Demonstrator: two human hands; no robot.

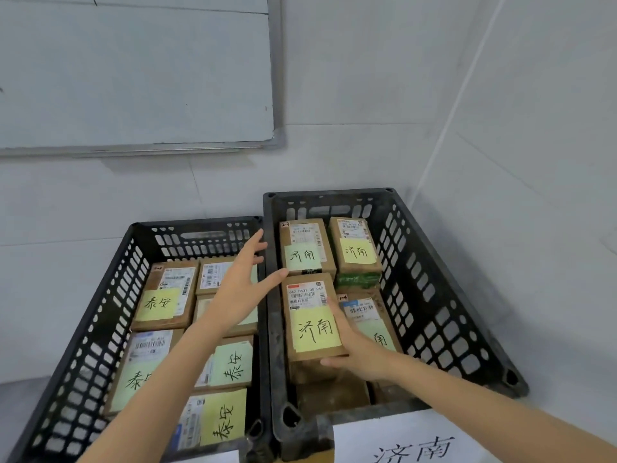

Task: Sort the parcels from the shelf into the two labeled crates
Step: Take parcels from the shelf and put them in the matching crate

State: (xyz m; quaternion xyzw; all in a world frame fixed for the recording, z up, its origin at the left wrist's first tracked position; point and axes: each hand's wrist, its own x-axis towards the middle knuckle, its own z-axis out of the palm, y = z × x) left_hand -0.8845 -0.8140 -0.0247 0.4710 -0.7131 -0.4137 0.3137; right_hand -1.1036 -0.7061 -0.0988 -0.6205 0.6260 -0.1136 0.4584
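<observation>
Two black slotted crates stand side by side. The right crate point(444, 295) bears a white 济南 label point(414, 446) on its near rim and holds several cardboard parcels with green 济南 notes. My right hand point(354, 349) grips the near-left parcel point(312, 319) there, fingers along its right side and thumb under its near edge. My left hand point(245, 279) hovers open above the divide between the crates, fingertips close to that parcel's far-left corner. The left crate point(100, 315) holds several parcels with green 泰安 notes.
A whiteboard point(133, 71) hangs on the tiled wall behind the crates. The right crate sits in the room's corner, with a white wall close on its right. Grey floor shows at the lower left point(16, 406).
</observation>
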